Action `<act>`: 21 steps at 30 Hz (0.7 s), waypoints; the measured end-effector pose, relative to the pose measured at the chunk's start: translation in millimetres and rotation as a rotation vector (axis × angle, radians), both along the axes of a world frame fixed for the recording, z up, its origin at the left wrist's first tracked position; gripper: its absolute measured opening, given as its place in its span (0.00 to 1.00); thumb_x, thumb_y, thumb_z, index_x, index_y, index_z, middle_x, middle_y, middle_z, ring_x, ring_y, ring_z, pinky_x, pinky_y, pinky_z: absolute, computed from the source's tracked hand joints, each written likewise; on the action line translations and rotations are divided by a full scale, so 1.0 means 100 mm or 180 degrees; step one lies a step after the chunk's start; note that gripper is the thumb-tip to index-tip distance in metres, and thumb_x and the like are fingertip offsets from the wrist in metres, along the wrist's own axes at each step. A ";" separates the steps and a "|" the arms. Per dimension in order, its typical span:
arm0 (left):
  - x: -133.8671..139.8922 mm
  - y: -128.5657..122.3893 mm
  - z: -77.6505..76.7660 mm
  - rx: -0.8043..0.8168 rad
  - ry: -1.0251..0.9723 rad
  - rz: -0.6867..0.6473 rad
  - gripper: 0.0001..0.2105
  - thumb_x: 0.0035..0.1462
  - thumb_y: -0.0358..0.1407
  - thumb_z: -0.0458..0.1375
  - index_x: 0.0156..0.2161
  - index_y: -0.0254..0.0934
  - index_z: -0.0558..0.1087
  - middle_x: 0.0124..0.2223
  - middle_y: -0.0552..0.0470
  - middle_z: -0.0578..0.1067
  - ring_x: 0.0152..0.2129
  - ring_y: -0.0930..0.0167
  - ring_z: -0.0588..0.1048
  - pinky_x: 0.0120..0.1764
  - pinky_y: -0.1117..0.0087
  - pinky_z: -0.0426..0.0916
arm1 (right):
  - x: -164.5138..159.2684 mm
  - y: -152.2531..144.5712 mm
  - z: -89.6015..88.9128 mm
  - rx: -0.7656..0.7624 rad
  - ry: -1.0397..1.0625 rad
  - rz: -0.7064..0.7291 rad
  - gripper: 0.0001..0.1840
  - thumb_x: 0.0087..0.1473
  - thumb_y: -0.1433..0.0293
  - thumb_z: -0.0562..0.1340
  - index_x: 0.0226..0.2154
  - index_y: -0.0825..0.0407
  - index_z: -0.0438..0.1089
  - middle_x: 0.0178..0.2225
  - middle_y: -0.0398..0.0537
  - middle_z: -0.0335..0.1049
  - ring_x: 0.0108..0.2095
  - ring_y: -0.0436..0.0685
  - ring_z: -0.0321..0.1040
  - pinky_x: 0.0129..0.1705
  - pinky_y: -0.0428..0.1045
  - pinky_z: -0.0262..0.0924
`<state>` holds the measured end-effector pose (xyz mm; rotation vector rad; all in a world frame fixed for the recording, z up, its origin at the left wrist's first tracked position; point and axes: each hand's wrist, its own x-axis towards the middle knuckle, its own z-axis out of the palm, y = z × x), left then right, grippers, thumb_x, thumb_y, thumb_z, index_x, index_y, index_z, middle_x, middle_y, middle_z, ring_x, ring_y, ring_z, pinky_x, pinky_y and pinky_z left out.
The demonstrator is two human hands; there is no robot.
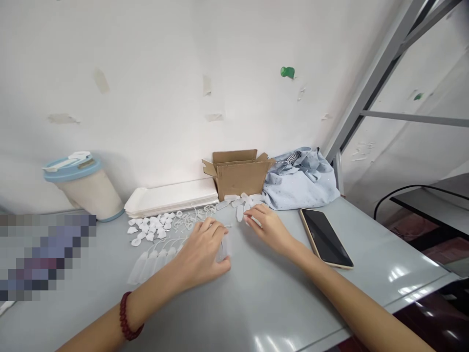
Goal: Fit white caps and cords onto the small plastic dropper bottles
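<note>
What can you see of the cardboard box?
The cardboard box is plain brown, standing upright on the grey table near the wall, its top flaps open and splayed. Its inside is hidden. The white stack is close on its left, the pale-blue cloth on its right; small translucent pieces lie before its front. Whether any touch it is unclear.

Bright | streaky glare on tabletop (near edge) | soft shadows | pixelated patch at left

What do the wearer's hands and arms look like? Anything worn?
Left hand: ungloved, with a dark red beaded bracelet around the wrist. Right hand: ungloved, nothing on the wrist. No sleeve shows on either forearm in view.
</note>
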<state>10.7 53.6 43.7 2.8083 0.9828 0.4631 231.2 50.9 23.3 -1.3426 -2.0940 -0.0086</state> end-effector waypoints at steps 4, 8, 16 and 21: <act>-0.03 0.00 -0.03 -0.0062 0.0104 0.0002 0.17 0.49 0.34 0.55 0.46 0.30 0.69 0.44 0.42 0.73 0.46 0.58 0.65 0.47 0.55 0.61 | -0.02 0.01 -0.07 0.0068 -0.0521 -0.0060 0.15 0.60 0.75 0.54 0.48 0.57 0.67 0.46 0.60 0.68 0.47 0.63 0.63 0.44 0.56 0.61; -0.04 -0.03 -0.06 -0.0070 0.0130 0.0018 0.17 0.51 0.34 0.54 0.47 0.32 0.69 0.46 0.43 0.72 0.46 0.57 0.65 0.46 0.55 0.61 | -0.05 0.00 -0.11 0.0015 -0.0999 -0.0145 0.17 0.62 0.75 0.51 0.52 0.55 0.64 0.56 0.62 0.62 0.56 0.66 0.58 0.46 0.60 0.59; -0.07 -0.03 -0.04 -0.0177 0.0128 -0.0026 0.18 0.53 0.37 0.55 0.48 0.32 0.68 0.48 0.43 0.72 0.47 0.57 0.64 0.47 0.54 0.60 | -0.07 0.02 -0.19 -0.0234 -0.1358 -0.0090 0.19 0.63 0.74 0.49 0.55 0.52 0.61 0.60 0.59 0.59 0.60 0.66 0.54 0.54 0.70 0.49; -0.06 -0.03 -0.07 -0.0224 0.0098 -0.0029 0.17 0.53 0.36 0.55 0.47 0.32 0.69 0.47 0.44 0.72 0.46 0.57 0.64 0.46 0.55 0.60 | -0.08 0.00 -0.14 -0.0285 -0.1255 -0.0037 0.18 0.63 0.75 0.48 0.54 0.54 0.62 0.57 0.60 0.62 0.58 0.64 0.59 0.53 0.68 0.50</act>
